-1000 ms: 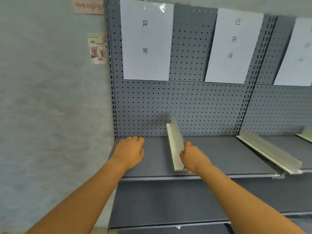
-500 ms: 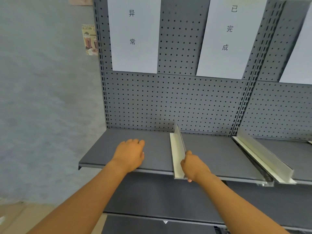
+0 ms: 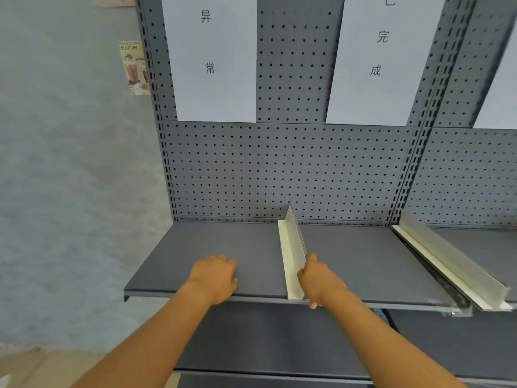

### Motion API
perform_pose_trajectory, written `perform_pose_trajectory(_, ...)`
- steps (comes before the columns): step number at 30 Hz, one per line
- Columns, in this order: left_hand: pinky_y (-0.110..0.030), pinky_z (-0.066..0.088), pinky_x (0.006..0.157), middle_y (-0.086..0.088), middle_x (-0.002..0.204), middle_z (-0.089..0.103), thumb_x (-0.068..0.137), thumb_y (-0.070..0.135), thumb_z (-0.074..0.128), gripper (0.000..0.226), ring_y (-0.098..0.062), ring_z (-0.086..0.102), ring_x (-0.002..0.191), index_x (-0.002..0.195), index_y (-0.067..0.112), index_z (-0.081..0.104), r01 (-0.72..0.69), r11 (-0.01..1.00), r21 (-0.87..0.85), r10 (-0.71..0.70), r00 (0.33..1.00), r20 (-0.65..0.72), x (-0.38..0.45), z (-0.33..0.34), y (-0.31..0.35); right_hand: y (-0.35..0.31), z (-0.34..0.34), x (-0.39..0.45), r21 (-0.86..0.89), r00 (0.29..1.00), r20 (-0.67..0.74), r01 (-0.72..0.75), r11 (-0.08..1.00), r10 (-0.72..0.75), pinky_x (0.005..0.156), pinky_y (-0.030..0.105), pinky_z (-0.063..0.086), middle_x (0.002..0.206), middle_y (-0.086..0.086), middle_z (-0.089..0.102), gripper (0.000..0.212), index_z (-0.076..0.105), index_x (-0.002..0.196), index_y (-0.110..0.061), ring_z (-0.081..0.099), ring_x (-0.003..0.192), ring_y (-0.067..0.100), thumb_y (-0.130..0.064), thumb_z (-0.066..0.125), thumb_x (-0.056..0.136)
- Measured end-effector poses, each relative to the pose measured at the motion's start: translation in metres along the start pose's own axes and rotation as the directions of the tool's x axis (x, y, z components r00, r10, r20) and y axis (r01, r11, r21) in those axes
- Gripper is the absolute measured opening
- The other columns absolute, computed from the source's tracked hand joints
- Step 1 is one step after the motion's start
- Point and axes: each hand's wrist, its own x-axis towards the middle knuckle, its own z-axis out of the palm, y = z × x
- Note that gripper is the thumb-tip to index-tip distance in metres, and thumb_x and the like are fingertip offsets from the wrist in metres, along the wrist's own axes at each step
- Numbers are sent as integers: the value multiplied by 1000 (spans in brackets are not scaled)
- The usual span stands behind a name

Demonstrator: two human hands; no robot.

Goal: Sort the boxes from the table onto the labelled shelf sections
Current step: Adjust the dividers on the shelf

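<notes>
R hand (image 3: 319, 281) grips the white divider (image 3: 291, 256) at the shelf (image 3: 251, 247) front; L hand (image 3: 214, 277) rests flat, holding nothing. Risk: divider looks loose, so a tug could skew it & blur the sections. No boxes in view.

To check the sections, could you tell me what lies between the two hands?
In the head view, bare shelf and the white divider lie between the left hand and right hand, which grips it.

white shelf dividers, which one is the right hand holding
The short white L-shaped divider mid-shelf, gripped near its front end by the right hand. The longer divider further right is untouched.
</notes>
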Motion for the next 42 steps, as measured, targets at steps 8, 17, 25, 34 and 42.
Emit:
perform_pose_trajectory(8, -38, 45, 96, -8, 135, 51, 103, 42, 38, 44, -27, 52, 123, 139, 18, 46, 17, 1000, -23, -17, 1000, 26, 9, 15, -24, -2, 3, -3, -58, 997, -75, -17, 998, 13, 73, 41, 50, 119, 19, 66, 40, 32, 134, -3, 67, 101, 39, -3, 48, 97)
perform_pose_trajectory(17, -38, 45, 101, -8, 137, 47, 103, 40, 39, 44, -28, 44, 126, 139, 16, 45, -20, 988, -151, 27, 999, 44, 7, 23, -30, -2, 2, -2, 3, 1000, 9, -30, 1000, 30, 90, 50, 56, 110, 24, 66, 59, 23, 136, -1, 69, 99, 42, 5, 59, 90)
perform_pose_trajectory(25, -39, 45, 103, -9, 139, 44, 104, 40, 36, 45, -28, 42, 127, 141, 16, 43, -30, 987, -155, 39, 997, 59, 6, 26, -30, -1, -4, -15, 152, 999, 5, -34, 988, 34, 81, 49, 59, 81, 13, 56, 38, 23, 136, -11, 66, 67, 34, -8, 35, 100)
perform_pose_trajectory(34, -40, 45, 103, -9, 140, 44, 104, 41, 37, 45, -28, 41, 129, 141, 16, 43, -37, 988, -152, 47, 997, 63, 8, 26, -30, -7, -6, -20, 84, 998, 20, -68, 994, 67, 84, 50, 59, 99, 20, 64, 43, 24, 137, -12, 69, 80, 37, -7, 43, 99)
perform_pose_trajectory(42, -38, 46, 96, -9, 133, 53, 104, 33, 40, 37, -29, 53, 120, 134, 14, 52, 6, 991, -133, -5, 1000, 8, -7, -3, -31, -21, -23, -35, -343, 947, -284, 46, 938, -150, 102, 40, 39, 142, 8, 47, 52, 33, 144, -16, 42, 131, 30, -48, 35, 103)
